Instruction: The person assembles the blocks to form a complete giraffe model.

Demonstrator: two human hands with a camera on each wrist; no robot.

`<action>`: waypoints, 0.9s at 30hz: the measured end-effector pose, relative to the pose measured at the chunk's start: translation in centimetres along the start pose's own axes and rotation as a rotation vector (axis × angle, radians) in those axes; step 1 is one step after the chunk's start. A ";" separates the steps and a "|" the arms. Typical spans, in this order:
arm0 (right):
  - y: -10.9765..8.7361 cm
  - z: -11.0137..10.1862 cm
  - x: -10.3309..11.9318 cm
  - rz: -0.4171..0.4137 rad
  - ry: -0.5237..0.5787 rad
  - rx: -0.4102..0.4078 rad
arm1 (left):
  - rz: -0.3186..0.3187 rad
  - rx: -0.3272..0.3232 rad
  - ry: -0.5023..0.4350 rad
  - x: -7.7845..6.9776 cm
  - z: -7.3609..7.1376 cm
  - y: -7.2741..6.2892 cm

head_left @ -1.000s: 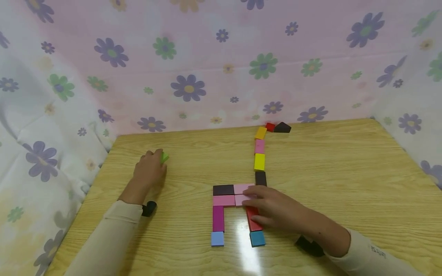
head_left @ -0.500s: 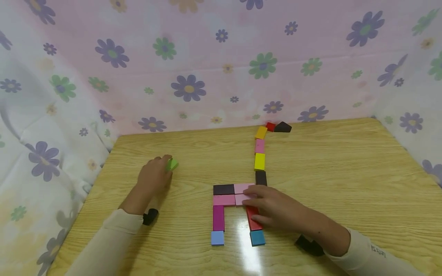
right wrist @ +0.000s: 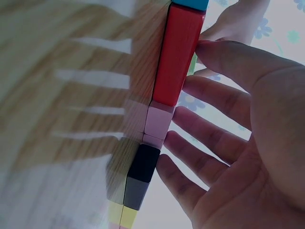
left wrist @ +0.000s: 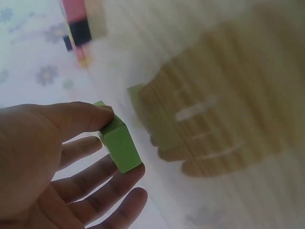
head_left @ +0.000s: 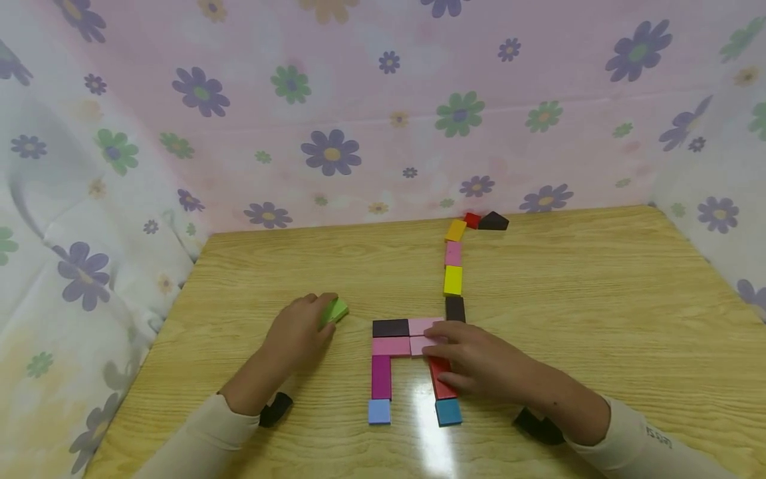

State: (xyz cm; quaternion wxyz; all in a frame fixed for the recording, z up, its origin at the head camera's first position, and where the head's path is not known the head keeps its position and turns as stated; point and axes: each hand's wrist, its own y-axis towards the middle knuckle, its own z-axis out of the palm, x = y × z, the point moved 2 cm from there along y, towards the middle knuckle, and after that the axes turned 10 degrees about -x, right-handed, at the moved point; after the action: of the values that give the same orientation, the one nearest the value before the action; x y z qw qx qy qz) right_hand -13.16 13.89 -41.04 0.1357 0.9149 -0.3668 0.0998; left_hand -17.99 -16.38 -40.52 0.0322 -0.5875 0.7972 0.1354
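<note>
My left hand (head_left: pixel 299 332) pinches a light green block (left wrist: pixel 121 148) between thumb and fingers, close above the table and left of the block figure. Its nearest neighbour there is a flat black block (head_left: pixel 391 328) at the figure's upper left corner. My right hand (head_left: pixel 487 362) lies with fairly straight, spread fingers over the figure's right side. Its fingertips are at the light pink blocks (head_left: pixel 426 326) and the red block (right wrist: pixel 176 57), partly covering them. Below the red block is a teal square (head_left: pixel 449 412); on the left leg, a magenta block (head_left: pixel 381 377) meets a light blue square (head_left: pixel 380 412).
From the figure's upper right, a column runs back: a black block (head_left: pixel 455 309), a yellow one (head_left: pixel 453 280), a pink one (head_left: pixel 453 253) and an orange one (head_left: pixel 456 231). A small red block (head_left: pixel 472 220) and a black angled block (head_left: pixel 493 221) end it near the flowered cloth (head_left: pixel 359 179).
My left hand has carried the green block rightward and toward me, from the table's left side to close beside the figure. My right hand has stayed in place.
</note>
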 end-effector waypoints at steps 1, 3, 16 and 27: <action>0.0 0.0 0.0 0.001 0.000 0.001 | 0.007 -0.002 -0.004 -0.4 0.0 -0.2; 0.0 -0.1 0.0 0.003 0.000 0.003 | 0.019 -0.008 -0.014 -1.2 0.1 -0.6; 0.0 -0.2 -0.3 -0.002 0.008 -0.011 | 0.106 -0.025 -0.071 -3.3 0.7 -2.0; -0.1 -0.1 -0.3 0.013 0.016 -0.002 | 0.192 -0.038 -0.031 -3.7 0.9 -2.2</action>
State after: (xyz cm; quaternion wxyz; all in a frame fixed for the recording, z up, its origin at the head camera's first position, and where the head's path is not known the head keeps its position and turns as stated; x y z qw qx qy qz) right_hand -13.34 14.17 -41.03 0.1388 0.9115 -0.3720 0.1075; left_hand -14.85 -13.29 -41.03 0.0203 -0.5066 0.8465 0.1621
